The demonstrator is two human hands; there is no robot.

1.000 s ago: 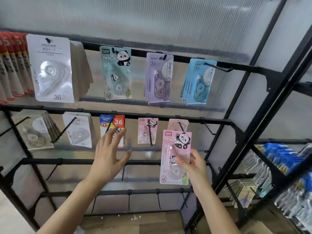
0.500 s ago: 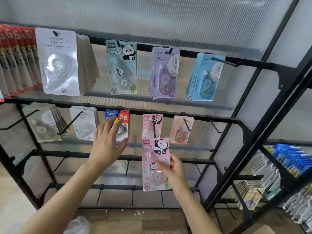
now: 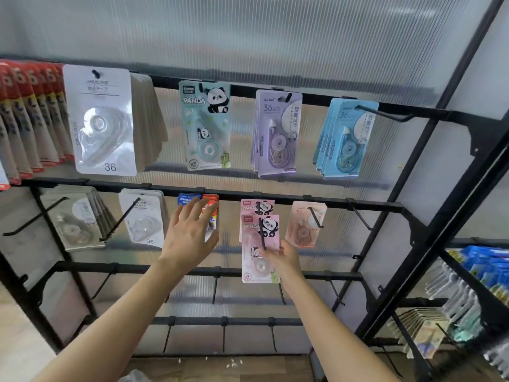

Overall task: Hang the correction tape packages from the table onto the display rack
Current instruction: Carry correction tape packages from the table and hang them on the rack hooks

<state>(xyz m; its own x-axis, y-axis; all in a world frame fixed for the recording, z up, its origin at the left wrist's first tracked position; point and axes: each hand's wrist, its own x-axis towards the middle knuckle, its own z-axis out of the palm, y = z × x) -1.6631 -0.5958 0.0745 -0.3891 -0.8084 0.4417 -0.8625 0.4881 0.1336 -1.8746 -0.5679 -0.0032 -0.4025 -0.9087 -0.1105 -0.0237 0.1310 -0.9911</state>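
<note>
Progress seems partial: right hand [image 3: 283, 260] pinches 1 pink pack [image 3: 257, 268] low at centre frame, over the hook [image 3: 261, 230] where 1 twin [image 3: 248, 206] already hangs on the rack [image 3: 303, 201], seating unclear, while left hand [image 3: 190, 238] hovers beside with fingers [image 3: 192, 209] spread, empty; what remains to hang is out of view.

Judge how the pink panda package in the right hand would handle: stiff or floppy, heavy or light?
Probably stiff: the pink panda package stands flat though the right hand pinches only one side. Likely light: thin card, small blister, held by fingertips.
</note>
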